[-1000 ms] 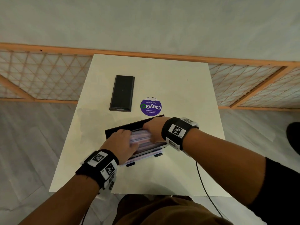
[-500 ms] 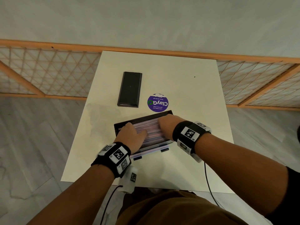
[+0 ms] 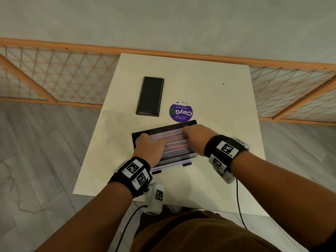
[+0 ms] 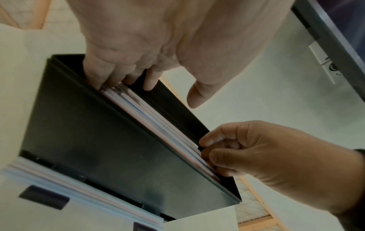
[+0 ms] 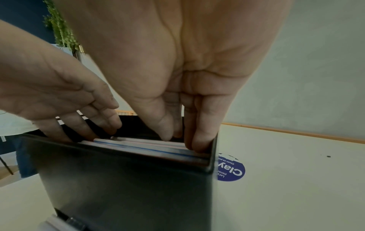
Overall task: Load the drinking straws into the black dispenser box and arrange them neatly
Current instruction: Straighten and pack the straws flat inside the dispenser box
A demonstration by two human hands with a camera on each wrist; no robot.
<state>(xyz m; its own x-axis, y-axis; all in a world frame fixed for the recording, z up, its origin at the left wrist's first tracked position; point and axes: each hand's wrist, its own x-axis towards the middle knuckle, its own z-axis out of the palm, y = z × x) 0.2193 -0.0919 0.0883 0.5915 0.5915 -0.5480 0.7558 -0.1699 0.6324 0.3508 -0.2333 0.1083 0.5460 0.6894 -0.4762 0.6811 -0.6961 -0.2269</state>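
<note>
I see the dispenser box [image 3: 164, 140] at the bench's [image 3: 218, 110] six o'clock edge, straws [image 3: 172, 142] inside. My left hand [image 3: 149, 148] and right hand [image 3: 198, 137] press extended fingers onto opposite ends. I'd pat evenly, sweeping both inward to level them.

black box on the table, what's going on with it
A person is loading straws into the open black box on the white table. Both hands are inside it: the left hand presses down at the left end of the stack, the right hand at the right end, fingertips on the straws, levelling them. Some straws show in the slot at the box's front. The lid lies apart, farther back, beside a purple sticker.
</note>
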